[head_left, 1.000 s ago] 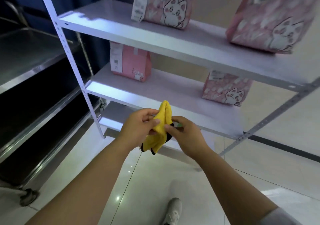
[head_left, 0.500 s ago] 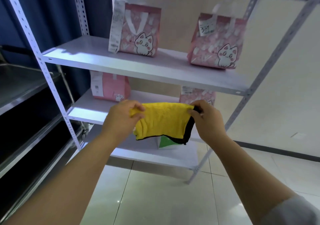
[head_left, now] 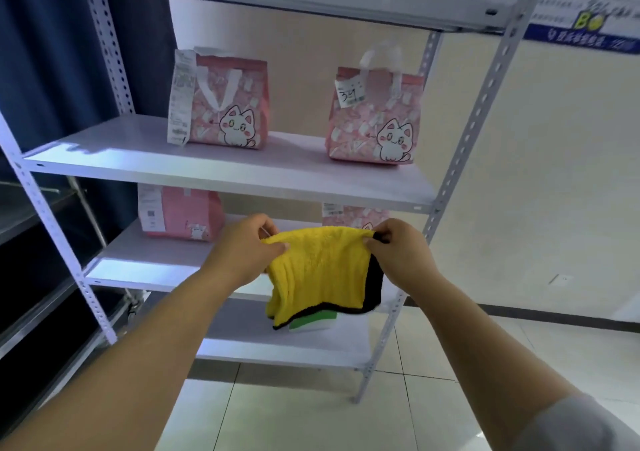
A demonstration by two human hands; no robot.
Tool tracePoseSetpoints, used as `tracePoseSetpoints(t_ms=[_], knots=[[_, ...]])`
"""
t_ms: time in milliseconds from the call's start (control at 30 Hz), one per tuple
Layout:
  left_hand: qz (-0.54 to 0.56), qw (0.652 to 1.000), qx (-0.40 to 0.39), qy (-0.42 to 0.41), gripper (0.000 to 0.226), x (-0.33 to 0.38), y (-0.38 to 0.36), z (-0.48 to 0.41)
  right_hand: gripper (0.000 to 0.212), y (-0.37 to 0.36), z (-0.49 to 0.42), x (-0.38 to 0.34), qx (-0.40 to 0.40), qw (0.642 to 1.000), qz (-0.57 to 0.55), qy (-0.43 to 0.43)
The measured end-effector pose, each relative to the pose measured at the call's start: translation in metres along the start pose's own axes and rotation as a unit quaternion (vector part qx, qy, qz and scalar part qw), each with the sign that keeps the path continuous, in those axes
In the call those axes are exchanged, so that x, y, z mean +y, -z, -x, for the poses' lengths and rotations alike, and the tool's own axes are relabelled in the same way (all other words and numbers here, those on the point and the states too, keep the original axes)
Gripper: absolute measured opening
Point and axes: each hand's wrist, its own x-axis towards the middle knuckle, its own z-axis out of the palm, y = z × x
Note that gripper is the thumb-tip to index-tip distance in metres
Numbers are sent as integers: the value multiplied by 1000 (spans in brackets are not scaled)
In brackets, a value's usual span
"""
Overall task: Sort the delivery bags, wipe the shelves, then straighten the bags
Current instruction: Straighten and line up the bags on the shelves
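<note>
Now: fluffy yellow cloth with black edging [head_left: 318, 270] hangs between my hands, top edge stretched left-right, parallel to the white metal shelf board [head_left: 277, 170] above and farther off. Left hand [head_left: 242, 253] and right hand [head_left: 398, 256] each pinch a top corner.

we list: dark blue curtain [head_left: 52, 69], far left; steel rack [head_left: 20, 215] beside it; cream wall [head_left: 571, 173], right, bearing a blue-edged notice [head_left: 585, 17] high and a socket [head_left: 559, 279] low; dark skirting [head_left: 554, 317]; pale floor tiles [head_left: 311, 416].
</note>
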Motion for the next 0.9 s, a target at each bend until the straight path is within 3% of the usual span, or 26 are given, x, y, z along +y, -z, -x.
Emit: tracePoseSetpoints(t_ms=[200, 300, 400, 567, 633, 700, 800, 900], knots=[[63, 997, -40, 38, 21, 37, -48, -5, 6, 1, -2, 0, -22, 999, -26, 23], [103, 992, -58, 38, 19, 54, -62, -7, 5, 3, -3, 2, -57, 993, -91, 45], [137, 988, -63, 30, 10, 66, -67, -8, 19, 11, -4, 8, -94, 979, -167, 73], [119, 985, -126, -7, 35, 75, -67, -9, 46, 10, -5, 25, -95, 981, -150, 84], [96, 985, -139, -24, 38, 73, -69, -12, 38, 9, -11, 27, -64, 984, -137, 88], [71, 990, -107, -54, 36, 69, -68, -19, 26, 10, -21, 28, -42, 988, -123, 86], [60, 994, -16, -86, 23, 62, -64, -40, 30, 13, -38, 29, -39, 988, -135, 62], [67, 995, -45, -54, 51, 53, -62, -67, 36, 19, -58, 24, -47, 974, -212, 61]])
